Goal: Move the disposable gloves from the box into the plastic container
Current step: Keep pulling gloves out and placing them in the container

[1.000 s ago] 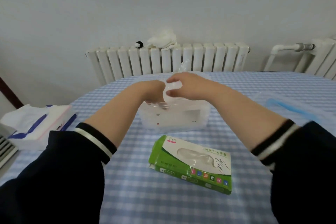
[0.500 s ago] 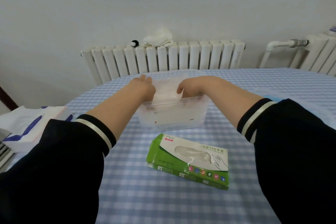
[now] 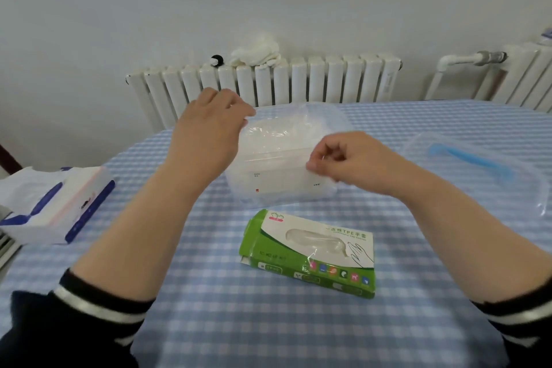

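Two hands work at the clear plastic container (image 3: 280,170); the left hand (image 3: 206,134) covers its left rim, fingers curled together; the right hand (image 3: 349,158) pinches fingertips at its near wall, perhaps on film; translucent gloves (image 3: 277,134) lie inside, blurred; the green glove box (image 3: 310,254) lies nearer on the checked tablecloth (image 3: 239,323).

Bare checked desk (image 3: 209,293) lies open across the lower middle of the frame, between the two forearms. The green glove box (image 3: 310,254) blocks the centre, just below the plastic container (image 3: 286,176). The container's mouth is open between the left hand (image 3: 209,128) and right hand (image 3: 349,158). A tissue pack (image 3: 56,203) occupies the left edge, a clear lid (image 3: 478,164) the right.
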Tool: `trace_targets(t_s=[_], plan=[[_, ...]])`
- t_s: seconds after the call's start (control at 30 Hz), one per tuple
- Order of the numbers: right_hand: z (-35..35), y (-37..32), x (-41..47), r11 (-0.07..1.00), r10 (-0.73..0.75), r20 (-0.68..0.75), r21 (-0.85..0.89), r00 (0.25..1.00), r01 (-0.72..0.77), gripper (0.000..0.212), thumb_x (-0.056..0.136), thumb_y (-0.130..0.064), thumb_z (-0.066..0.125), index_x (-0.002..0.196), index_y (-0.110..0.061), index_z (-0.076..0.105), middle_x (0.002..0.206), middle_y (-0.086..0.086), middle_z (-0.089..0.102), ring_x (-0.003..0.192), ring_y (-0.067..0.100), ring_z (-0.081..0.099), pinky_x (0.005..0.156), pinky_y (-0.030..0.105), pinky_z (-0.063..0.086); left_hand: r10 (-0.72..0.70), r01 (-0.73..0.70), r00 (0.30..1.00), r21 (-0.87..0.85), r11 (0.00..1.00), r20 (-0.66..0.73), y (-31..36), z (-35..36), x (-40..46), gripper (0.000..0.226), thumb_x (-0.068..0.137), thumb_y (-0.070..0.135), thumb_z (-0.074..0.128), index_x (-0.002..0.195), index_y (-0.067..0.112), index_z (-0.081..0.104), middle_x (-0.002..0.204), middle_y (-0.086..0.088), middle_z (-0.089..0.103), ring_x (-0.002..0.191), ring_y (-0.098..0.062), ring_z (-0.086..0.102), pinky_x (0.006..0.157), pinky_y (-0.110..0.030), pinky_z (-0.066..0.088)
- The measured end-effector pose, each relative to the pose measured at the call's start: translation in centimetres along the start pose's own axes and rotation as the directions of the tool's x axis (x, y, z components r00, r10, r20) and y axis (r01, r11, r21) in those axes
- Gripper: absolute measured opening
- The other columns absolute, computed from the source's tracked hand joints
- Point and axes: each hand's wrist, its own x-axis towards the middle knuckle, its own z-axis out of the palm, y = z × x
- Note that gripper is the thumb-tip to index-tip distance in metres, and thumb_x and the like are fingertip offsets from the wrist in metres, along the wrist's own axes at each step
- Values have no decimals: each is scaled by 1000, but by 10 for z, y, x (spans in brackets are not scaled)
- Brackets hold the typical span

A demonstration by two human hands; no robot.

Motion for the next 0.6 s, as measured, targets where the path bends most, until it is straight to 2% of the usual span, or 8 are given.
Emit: trace_targets(t_s=[0.07, 0.13, 0.23, 0.3, 0.33, 0.43, 0.53, 0.6], plan=[[14, 11, -9, 995, 14, 210, -97, 978, 6, 7, 84, -31, 72, 89, -27, 68, 80, -2, 67, 68, 4, 58, 70, 26, 48, 50, -53, 994, -35, 998, -96, 12, 4, -12, 20, 89, 5, 63, 108, 9, 69, 105, -9, 66, 94, -33, 57, 75, -44, 49], [28, 22, -15, 962, 44, 358, -267, 933, 56, 13, 86, -32, 70, 98, -37, 67, 94, -15, 60, 82, 1, 57, 81, 26, 49, 47, -66, 991, -151, 986, -124, 29, 5, -23, 18, 92, 9, 60, 108, 10, 69, 103, -5, 65, 92, -26, 57, 76, -37, 48], [40, 31, -19, 942, 77, 457, -324, 886, 85, 30, 88, -20, 67, 112, -39, 67, 116, -16, 45, 93, -7, 50, 83, 18, 45, -10, 20, 1000, -464, 886, 23, 57, 3, -41, 17, 97, 20, 56, 109, 18, 67, 96, 12, 61, 81, -2, 53, 72, -18, 43], [42, 36, -21, 936, 59, 471, -334, 880, 116, 41, 88, -15, 65, 119, -42, 64, 130, -16, 36, 111, -1, 44, 87, 15, 42, 17, 126, 971, -569, 813, 240, 70, 8, -51, 18, 96, 27, 58, 112, 24, 64, 95, 19, 61, 82, -1, 56, 73, -19, 47], [43, 38, -22, 932, 43, 469, -337, 882, 134, 45, 87, -14, 64, 121, -44, 62, 136, -16, 32, 118, 3, 41, 91, 19, 43, 38, 197, 933, -594, 780, 359, 73, 12, -54, 22, 93, 32, 62, 114, 27, 61, 97, 20, 62, 86, 1, 57, 77, -22, 49], [51, 42, -24, 917, 0, 452, -356, 892, 180, 42, 87, -15, 62, 119, -42, 63, 150, -10, 26, 126, 11, 42, 95, 34, 46, 114, 404, 749, -587, 702, 652, 75, 17, -61, 58, 74, 44, 79, 122, 36, 47, 112, 24, 54, 108, 10, 49, 92, -19, 45], [59, 44, -23, 913, -59, 369, -357, 928, 200, 24, 88, -23, 65, 105, -38, 73, 148, -11, 38, 122, 7, 44, 90, 34, 48, 165, 414, 667, -545, 729, 727, 73, 21, -67, 82, 64, 43, 88, 130, 34, 39, 125, 19, 45, 116, 4, 42, 95, -13, 38], [61, 48, -20, 893, -86, 323, -395, 943, 217, 16, 87, -25, 64, 96, -33, 75, 142, -13, 45, 118, 5, 46, 88, 35, 48, 149, 428, 653, -525, 735, 742, 70, 23, -68, 78, 66, 40, 87, 124, 35, 36, 125, 18, 43, 116, 1, 43, 95, -17, 40]])
